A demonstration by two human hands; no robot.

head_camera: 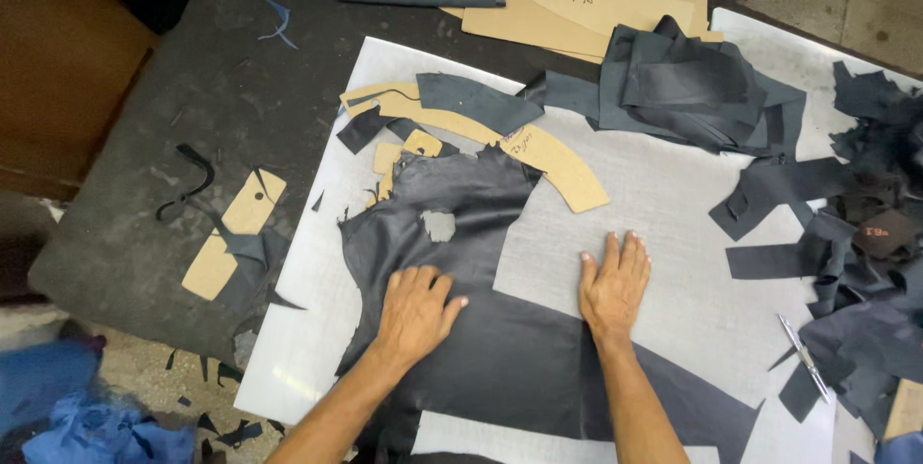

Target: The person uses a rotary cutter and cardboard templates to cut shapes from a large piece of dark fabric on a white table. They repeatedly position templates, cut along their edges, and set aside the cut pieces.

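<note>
Item: large dark grey leather hide with ragged edges and a hole (481, 262), lying flat on the pale grey cutting sheet (673, 204), its length running from you toward the curved tan cardboard pattern (558, 161); your left hand (415, 312) pressed flat on it, fingers loosely spread; your right hand (613, 283) flat, fingers together, straddling its right edge; metal blade tool (803, 356) well right.

Leather workshop, card patterns (562, 171), offcuts (692, 84)
</note>
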